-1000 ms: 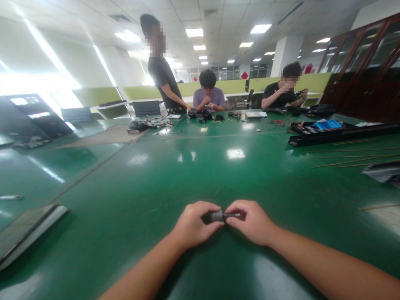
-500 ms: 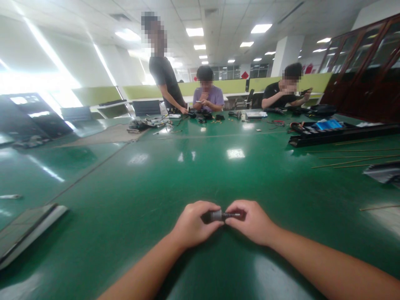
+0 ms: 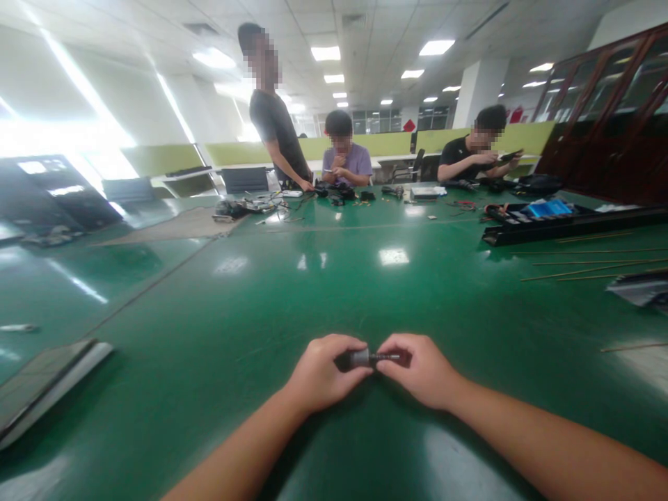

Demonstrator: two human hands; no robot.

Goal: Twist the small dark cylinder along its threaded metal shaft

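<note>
A small dark and grey cylinder lies between the thumb and fingers of my left hand, which is closed on it. From its right end a thin dark ridged shaft runs into my right hand, whose thumb and index finger are closed around it. The two hands face each other low in the centre, their fingertips nearly touching, just over the green table. Part of the cylinder and the shaft's far end are hidden by my fingers.
A flat panel lies at the left. On the right are a black tray with a blue item and several thin rods. Cables and parts lie farther back, near a standing person and two seated people.
Both hands keep their grip and place, with the held part barely shifted. At the back right, a person's hand has moved from near the face toward a dark object.
</note>
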